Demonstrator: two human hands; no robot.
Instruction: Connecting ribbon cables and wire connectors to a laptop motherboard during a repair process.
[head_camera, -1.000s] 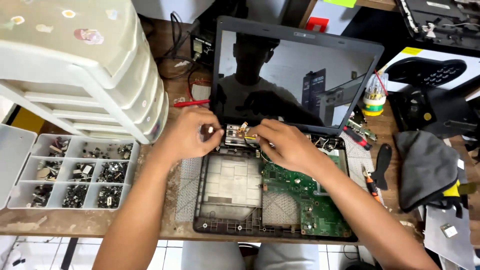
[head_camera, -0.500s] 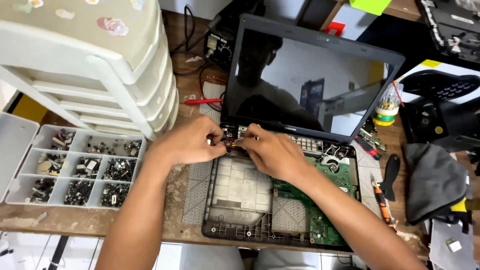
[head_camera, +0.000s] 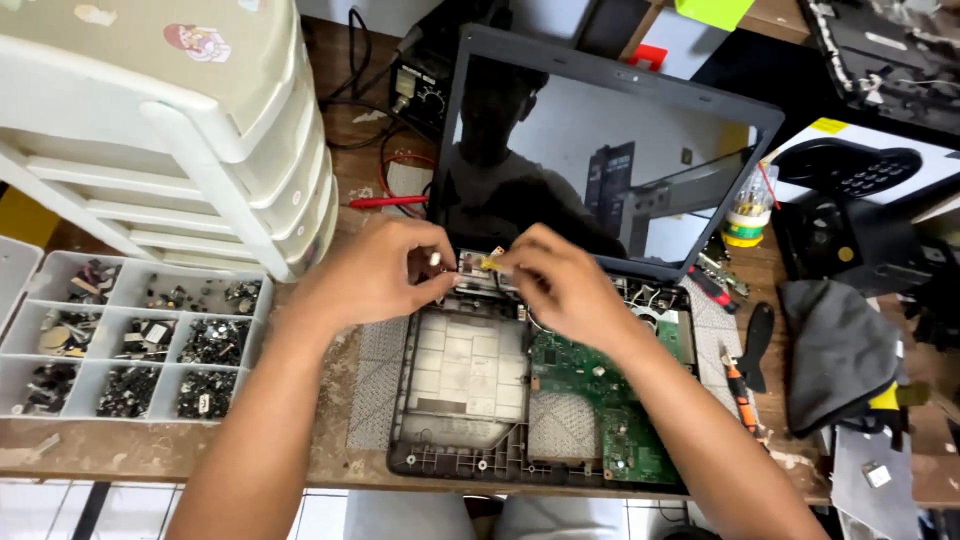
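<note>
Repair workshop: opened laptop (head_camera: 540, 370), screw tray (head_camera: 130, 340)

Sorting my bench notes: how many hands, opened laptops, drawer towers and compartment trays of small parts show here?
Hands: 2, left hand and right hand
Opened laptop: 1
Drawer tower: 1
Compartment tray: 1
Total: 5

pretty bright, even daylight-ish light with only soft shadows, the dark laptop screen (head_camera: 610, 160) mirrors the room like crazy, hands look slightly motion-smeared, and the wide lens bends the white drawer unit (head_camera: 190, 130) at the edge.
</note>
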